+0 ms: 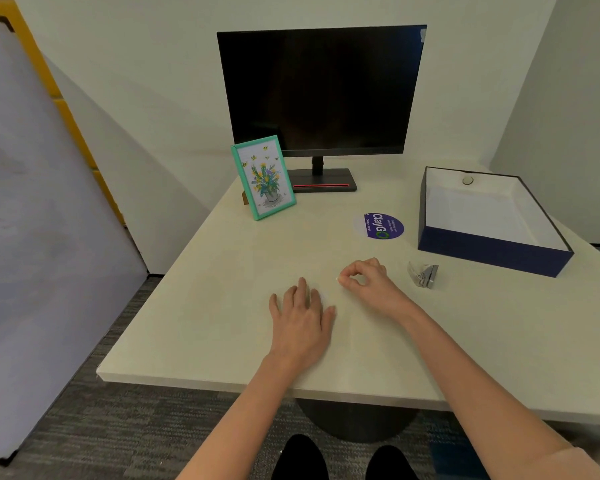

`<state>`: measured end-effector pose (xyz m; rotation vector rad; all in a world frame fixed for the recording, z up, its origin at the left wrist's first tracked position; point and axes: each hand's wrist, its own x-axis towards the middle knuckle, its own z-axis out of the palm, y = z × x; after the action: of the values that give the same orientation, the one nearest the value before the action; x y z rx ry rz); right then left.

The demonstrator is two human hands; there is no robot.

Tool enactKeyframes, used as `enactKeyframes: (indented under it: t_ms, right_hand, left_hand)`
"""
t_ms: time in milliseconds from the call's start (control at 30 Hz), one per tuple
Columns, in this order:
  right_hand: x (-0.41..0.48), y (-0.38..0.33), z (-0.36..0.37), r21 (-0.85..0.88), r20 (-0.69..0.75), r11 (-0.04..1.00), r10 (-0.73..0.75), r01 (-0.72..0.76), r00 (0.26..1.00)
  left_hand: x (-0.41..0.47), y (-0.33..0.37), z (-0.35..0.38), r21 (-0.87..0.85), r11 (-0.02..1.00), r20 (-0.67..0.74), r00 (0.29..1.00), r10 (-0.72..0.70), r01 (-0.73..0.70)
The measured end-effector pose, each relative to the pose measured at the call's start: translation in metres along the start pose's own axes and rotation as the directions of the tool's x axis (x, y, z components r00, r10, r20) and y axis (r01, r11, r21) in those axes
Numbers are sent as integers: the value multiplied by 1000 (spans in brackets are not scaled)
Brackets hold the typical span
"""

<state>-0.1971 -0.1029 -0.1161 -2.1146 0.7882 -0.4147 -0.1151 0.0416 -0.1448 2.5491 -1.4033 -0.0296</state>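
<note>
White speck (337, 279) (too small to identify) pinched thumb-to-forefinger by right hand (364, 282); left hand (302, 317) lies flat on table (205, 323). Blue box (492, 251) holds one round disc (468, 180).

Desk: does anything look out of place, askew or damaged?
Nothing is spilled or broken. A small crumpled clear packet lies loose near the open box, and the round sticker on the desk reads sideways. The picture frame stands angled.

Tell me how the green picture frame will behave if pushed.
The picture frame stands tilted on a small rear prop, so a push would probably topple it. It looks thin, so likely light. Its smooth base may slide on the table.
</note>
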Motion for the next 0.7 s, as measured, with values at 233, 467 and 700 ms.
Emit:
enactKeyframes:
  t_ms: [233, 467, 700]
  right_hand:
    - [-12, -3, -6, 62, 9, 998, 17, -17, 1000]
    - [-17, 2, -6, 97, 22, 995, 35, -37, 999]
    - [-14, 3, -4, 115, 6, 993, 34, -35, 999]
  left_hand:
    - [24, -26, -20, -273, 960, -98, 991, -86, 57]
    - [44, -50, -30, -452, 892, 22, 1000, -18, 26]
    - [56, -39, -23, -513, 858, -1, 1000, 0, -1]
